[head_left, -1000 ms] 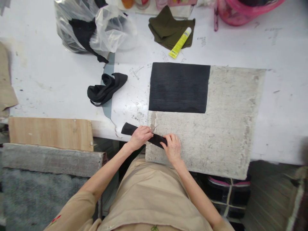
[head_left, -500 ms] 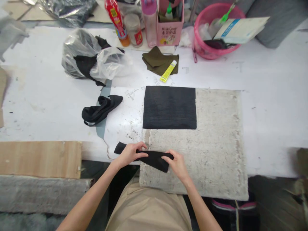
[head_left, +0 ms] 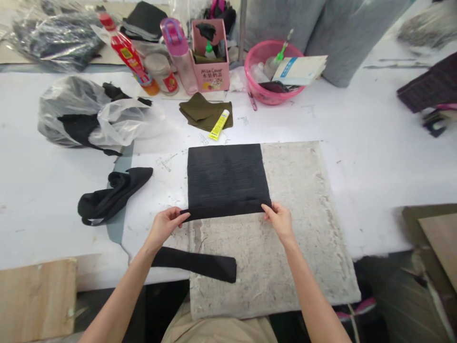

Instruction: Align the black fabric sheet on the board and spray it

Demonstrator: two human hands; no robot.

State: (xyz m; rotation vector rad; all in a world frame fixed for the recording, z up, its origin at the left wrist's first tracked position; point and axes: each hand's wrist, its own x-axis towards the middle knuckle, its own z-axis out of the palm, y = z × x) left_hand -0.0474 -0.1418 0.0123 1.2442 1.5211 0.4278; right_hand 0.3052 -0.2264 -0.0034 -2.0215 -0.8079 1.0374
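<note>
A black fabric strip [head_left: 228, 210] is stretched level between my two hands, along the near edge of a dark rectangle of layered fabric strips [head_left: 225, 172]. My left hand [head_left: 163, 229] pinches the strip's left end, just off the rectangle's corner. At the right end, the thumb and fingers of my right hand [head_left: 279, 221] are closed on it. Under both lies a worn grey board [head_left: 285, 271]. Nearer to me, a second black strip [head_left: 203, 265] rests partly on the board, its left end hidden by my left forearm.
Left of the board lies a bundle of black fabric [head_left: 114, 197], with a clear plastic bag [head_left: 67, 112] behind it. Olive cloth pieces [head_left: 200, 112] carry a yellow tube [head_left: 219, 125]. Farther back stand a red bottle [head_left: 128, 55], a pink box [head_left: 210, 66] and a pink basin [head_left: 271, 93].
My hands have moved forward and apart, now holding a strip taut at the rectangle's near edge. Another strip lies behind on the board's near side. The camera view has shifted.
</note>
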